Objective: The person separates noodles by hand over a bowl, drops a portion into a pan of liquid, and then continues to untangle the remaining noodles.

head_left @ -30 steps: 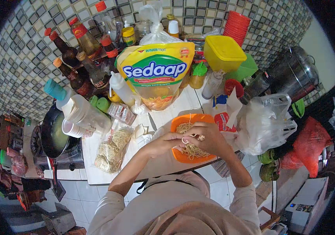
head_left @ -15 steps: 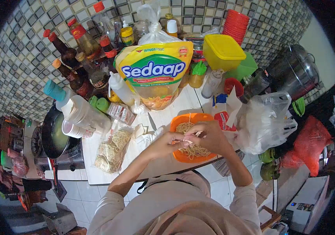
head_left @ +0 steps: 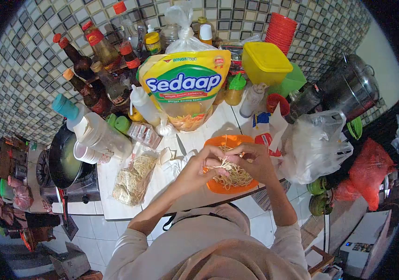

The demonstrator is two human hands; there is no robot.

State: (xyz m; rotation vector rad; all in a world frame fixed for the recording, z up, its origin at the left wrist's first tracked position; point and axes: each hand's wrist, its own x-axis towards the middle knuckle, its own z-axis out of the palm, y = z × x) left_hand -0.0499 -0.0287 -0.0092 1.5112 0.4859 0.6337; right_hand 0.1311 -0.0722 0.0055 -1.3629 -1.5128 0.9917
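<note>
An orange basin (head_left: pixel 214 186) with yellowish noodles (head_left: pixel 237 177) in it sits at the front edge of the counter. Over it, both hands meet at a small bunch of pale, thin strands (head_left: pixel 226 165); its exact kind I cannot tell. My left hand (head_left: pixel 204 164) pinches the bunch from the left, fingers curled around it. From the other side, the thumb and fingertips of my right hand (head_left: pixel 251 158) close on the same strands. To the left lies a clear bag of dry noodles (head_left: pixel 134 181), beside a crumpled white plastic bag (head_left: pixel 175 164).
A large Sedaap pouch (head_left: pixel 185 88) stands behind the basin, near several sauce bottles (head_left: pixel 99 46). At right are a white plastic bag (head_left: pixel 316 149) and a yellow container (head_left: pixel 265 63). A wok (head_left: pixel 66 158) rests on the stove at left, beside stacked plastic cups (head_left: pixel 104 140).
My hands have shifted slightly apart and turned, so the pale strands between the fingertips now show more. The basin and surrounding things stay in place.
</note>
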